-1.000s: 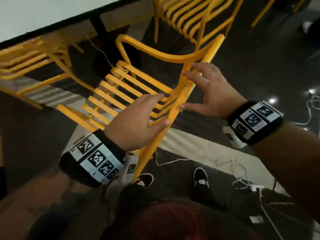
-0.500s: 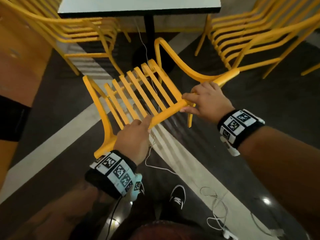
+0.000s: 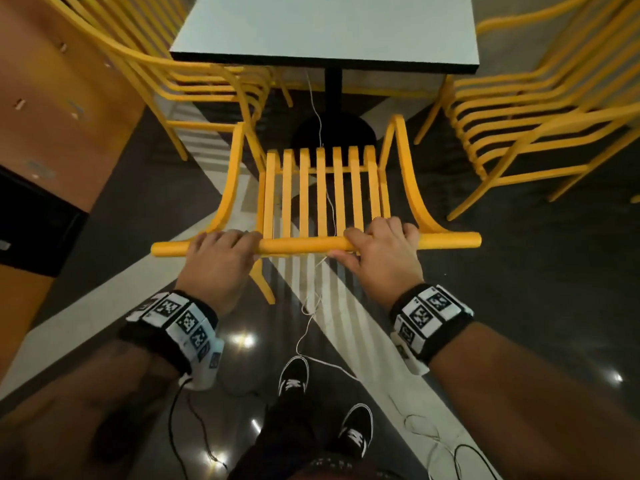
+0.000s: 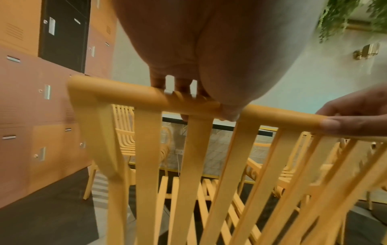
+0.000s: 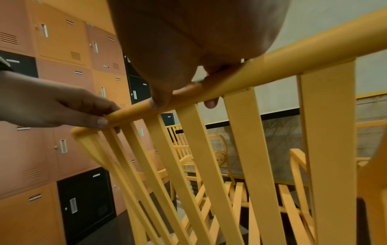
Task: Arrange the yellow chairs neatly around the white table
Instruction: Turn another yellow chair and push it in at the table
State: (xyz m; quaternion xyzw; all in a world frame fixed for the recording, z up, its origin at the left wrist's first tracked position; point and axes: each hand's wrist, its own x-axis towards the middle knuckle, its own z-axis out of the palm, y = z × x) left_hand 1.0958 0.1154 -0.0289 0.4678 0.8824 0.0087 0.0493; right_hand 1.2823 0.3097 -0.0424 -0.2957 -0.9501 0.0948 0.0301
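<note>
Yellow chair [image 3: 320, 188] sits squared ahead of both hands — left hand [image 3: 216, 263] and right hand [image 3: 379, 258] curl round its top rail; next, I judge, push it under the white surface [image 3: 325, 27].

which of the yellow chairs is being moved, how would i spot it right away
Start at the white table with its black post. Yellow chairs stand at its left and right sides, and a third chair faces its near edge. That one is the only chair with both hands, left and right, gripping the round top bar of its slatted back.
</note>
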